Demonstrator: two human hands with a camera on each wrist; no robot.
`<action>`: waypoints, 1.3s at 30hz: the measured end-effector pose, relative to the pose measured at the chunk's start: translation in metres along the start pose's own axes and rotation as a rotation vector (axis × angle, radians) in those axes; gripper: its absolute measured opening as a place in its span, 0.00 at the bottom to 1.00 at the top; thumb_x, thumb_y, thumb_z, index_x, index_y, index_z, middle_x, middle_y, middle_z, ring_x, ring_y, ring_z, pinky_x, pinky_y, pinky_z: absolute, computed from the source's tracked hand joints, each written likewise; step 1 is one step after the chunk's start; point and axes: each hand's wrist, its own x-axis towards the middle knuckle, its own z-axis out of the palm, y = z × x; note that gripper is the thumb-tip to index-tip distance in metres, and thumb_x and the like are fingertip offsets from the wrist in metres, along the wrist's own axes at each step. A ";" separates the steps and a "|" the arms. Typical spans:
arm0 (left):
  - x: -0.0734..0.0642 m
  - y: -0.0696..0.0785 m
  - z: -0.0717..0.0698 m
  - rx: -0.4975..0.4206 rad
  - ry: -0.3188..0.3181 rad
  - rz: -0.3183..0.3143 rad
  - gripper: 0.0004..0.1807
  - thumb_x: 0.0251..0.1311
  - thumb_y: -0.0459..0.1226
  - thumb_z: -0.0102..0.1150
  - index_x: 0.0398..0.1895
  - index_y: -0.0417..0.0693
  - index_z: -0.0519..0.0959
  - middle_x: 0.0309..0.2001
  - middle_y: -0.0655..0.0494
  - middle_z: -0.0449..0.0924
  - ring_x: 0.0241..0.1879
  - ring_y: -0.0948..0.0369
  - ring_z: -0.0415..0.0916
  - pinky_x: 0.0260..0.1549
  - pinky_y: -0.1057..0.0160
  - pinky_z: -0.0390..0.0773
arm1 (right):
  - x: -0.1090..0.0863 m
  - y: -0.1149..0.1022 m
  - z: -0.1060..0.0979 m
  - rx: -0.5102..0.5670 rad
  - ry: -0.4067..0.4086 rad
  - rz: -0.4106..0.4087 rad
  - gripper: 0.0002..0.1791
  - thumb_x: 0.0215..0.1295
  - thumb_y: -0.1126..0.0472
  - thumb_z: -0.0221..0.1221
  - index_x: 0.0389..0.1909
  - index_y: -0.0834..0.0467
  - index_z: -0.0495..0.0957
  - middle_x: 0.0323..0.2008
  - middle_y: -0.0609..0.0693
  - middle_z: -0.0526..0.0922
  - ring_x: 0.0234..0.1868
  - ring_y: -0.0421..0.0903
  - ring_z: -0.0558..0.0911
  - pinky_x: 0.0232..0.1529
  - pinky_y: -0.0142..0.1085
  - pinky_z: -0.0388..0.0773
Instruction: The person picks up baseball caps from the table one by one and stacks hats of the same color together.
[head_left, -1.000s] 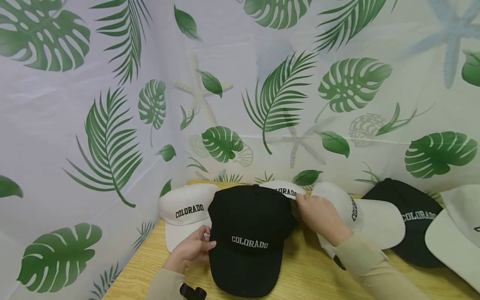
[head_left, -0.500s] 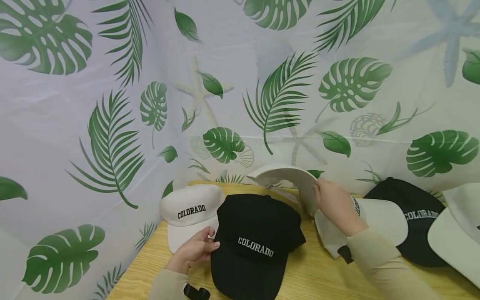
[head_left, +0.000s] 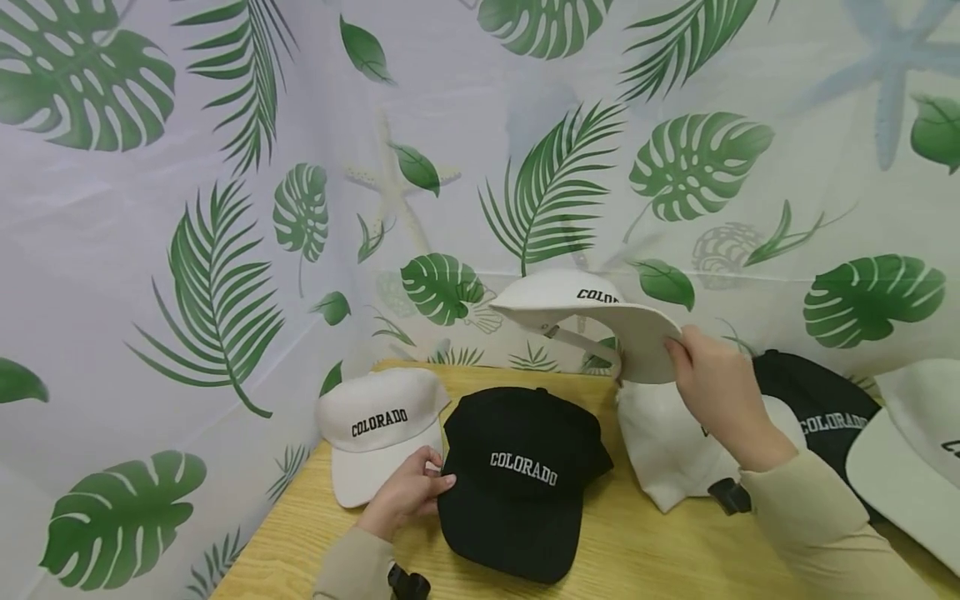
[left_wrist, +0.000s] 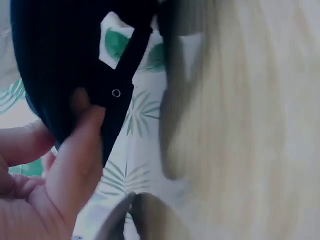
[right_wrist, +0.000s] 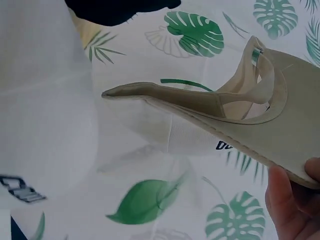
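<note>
My left hand (head_left: 408, 492) pinches the left edge of a black baseball cap (head_left: 517, 500) with white COLORADO lettering. In the left wrist view the thumb and fingers hold that cap near a small metal snap, its strap and rear opening in sight. My right hand (head_left: 731, 392) grips the brim of a white baseball cap (head_left: 558, 292), raised off the table and tilted, its underside and strap showing. The right wrist view has the same white cap (right_wrist: 240, 130) pinched at the brim between thumb and fingers.
On the wooden table (head_left: 637, 550), another white cap (head_left: 378, 425) stands left of the black one. To the right are a white cap (head_left: 660, 442), a black cap (head_left: 832, 417) and a large white cap (head_left: 922, 442). Leaf-patterned cloth (head_left: 450, 208) hangs close behind.
The right hand has lifted the rear white cap by its brim, up and to the right. The left hand has shifted slightly right with the black cap, which now sits apart from the white one.
</note>
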 end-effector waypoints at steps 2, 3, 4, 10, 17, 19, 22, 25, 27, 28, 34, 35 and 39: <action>0.003 0.005 0.005 0.092 0.023 -0.014 0.12 0.58 0.28 0.52 0.37 0.38 0.59 0.29 0.48 0.66 0.22 0.59 0.70 0.20 0.64 0.70 | -0.001 0.001 -0.009 -0.013 0.036 -0.031 0.12 0.54 0.70 0.58 0.18 0.63 0.65 0.13 0.56 0.69 0.14 0.56 0.73 0.12 0.45 0.67; 0.004 0.008 0.007 0.129 0.030 -0.021 0.13 0.57 0.29 0.53 0.40 0.37 0.59 0.31 0.46 0.66 0.23 0.58 0.71 0.20 0.63 0.71 | -0.002 0.002 -0.014 -0.023 0.050 -0.047 0.12 0.53 0.71 0.58 0.18 0.63 0.65 0.13 0.56 0.69 0.14 0.56 0.73 0.12 0.46 0.67; 0.004 0.010 0.009 0.157 0.030 -0.033 0.15 0.57 0.29 0.53 0.42 0.35 0.60 0.33 0.45 0.66 0.24 0.57 0.71 0.21 0.61 0.72 | -0.003 0.002 -0.018 -0.029 0.061 -0.060 0.11 0.52 0.71 0.58 0.19 0.63 0.65 0.13 0.57 0.70 0.14 0.56 0.73 0.12 0.46 0.67; 0.011 0.016 0.016 0.259 -0.050 -0.096 0.14 0.55 0.33 0.57 0.36 0.28 0.69 0.30 0.41 0.75 0.25 0.52 0.78 0.25 0.57 0.77 | -0.013 0.007 -0.045 -0.085 0.109 -0.207 0.15 0.65 0.59 0.50 0.23 0.66 0.69 0.18 0.59 0.73 0.16 0.56 0.75 0.13 0.48 0.69; 0.019 0.011 0.014 0.266 -0.072 -0.182 0.12 0.56 0.38 0.57 0.30 0.33 0.77 0.25 0.48 0.80 0.24 0.57 0.79 0.21 0.60 0.77 | -0.034 0.015 -0.074 -0.194 0.168 -0.350 0.26 0.70 0.50 0.37 0.26 0.67 0.71 0.20 0.57 0.75 0.16 0.53 0.74 0.13 0.45 0.69; 0.021 0.010 0.013 0.247 -0.076 -0.214 0.12 0.57 0.38 0.55 0.32 0.34 0.75 0.25 0.50 0.79 0.25 0.59 0.78 0.22 0.61 0.77 | -0.043 0.016 -0.081 -0.220 0.178 -0.378 0.26 0.70 0.50 0.37 0.26 0.67 0.72 0.21 0.57 0.75 0.16 0.53 0.74 0.14 0.45 0.69; 0.023 0.009 0.012 0.222 -0.077 -0.255 0.09 0.59 0.37 0.52 0.30 0.37 0.73 0.23 0.53 0.77 0.23 0.62 0.76 0.20 0.63 0.76 | -0.055 0.019 -0.089 -0.222 0.198 -0.419 0.25 0.69 0.52 0.38 0.23 0.67 0.71 0.19 0.57 0.74 0.15 0.54 0.73 0.13 0.45 0.68; 0.023 0.008 0.012 0.210 -0.079 -0.274 0.09 0.60 0.36 0.51 0.28 0.38 0.72 0.22 0.53 0.75 0.21 0.62 0.74 0.19 0.64 0.76 | -0.068 0.020 -0.096 -0.234 0.172 -0.467 0.23 0.69 0.55 0.38 0.22 0.66 0.71 0.19 0.57 0.73 0.14 0.53 0.72 0.13 0.45 0.69; 0.024 0.008 0.011 0.211 -0.081 -0.275 0.08 0.61 0.35 0.50 0.29 0.37 0.71 0.22 0.51 0.75 0.21 0.62 0.74 0.19 0.64 0.76 | -0.076 0.021 -0.100 -0.241 0.139 -0.499 0.23 0.69 0.57 0.37 0.22 0.67 0.70 0.18 0.57 0.72 0.15 0.52 0.72 0.13 0.45 0.69; 0.024 0.009 0.011 0.213 -0.082 -0.278 0.09 0.61 0.35 0.50 0.30 0.36 0.70 0.23 0.51 0.75 0.22 0.61 0.75 0.20 0.63 0.77 | -0.081 0.021 -0.101 -0.246 0.123 -0.512 0.22 0.69 0.58 0.36 0.22 0.67 0.70 0.18 0.57 0.72 0.15 0.52 0.72 0.13 0.44 0.69; 0.024 0.009 0.006 0.214 -0.034 -0.270 0.09 0.61 0.35 0.49 0.34 0.36 0.64 0.27 0.47 0.75 0.25 0.58 0.75 0.24 0.60 0.77 | -0.111 0.025 -0.099 -0.264 0.017 -0.587 0.20 0.68 0.64 0.32 0.24 0.67 0.69 0.18 0.55 0.70 0.16 0.49 0.69 0.12 0.40 0.69; 0.024 0.008 0.005 0.219 -0.021 -0.269 0.09 0.61 0.34 0.49 0.32 0.36 0.64 0.27 0.47 0.75 0.24 0.58 0.75 0.24 0.59 0.77 | -0.116 0.026 -0.097 -0.266 -0.014 -0.606 0.21 0.67 0.64 0.30 0.23 0.67 0.68 0.18 0.55 0.70 0.16 0.48 0.69 0.12 0.39 0.69; 0.025 0.008 0.006 0.235 0.003 -0.257 0.08 0.60 0.33 0.51 0.31 0.36 0.66 0.26 0.47 0.75 0.23 0.59 0.75 0.23 0.59 0.77 | -0.134 0.027 -0.088 -0.238 -0.138 -0.661 0.26 0.70 0.54 0.29 0.19 0.63 0.67 0.16 0.50 0.67 0.14 0.41 0.65 0.09 0.29 0.63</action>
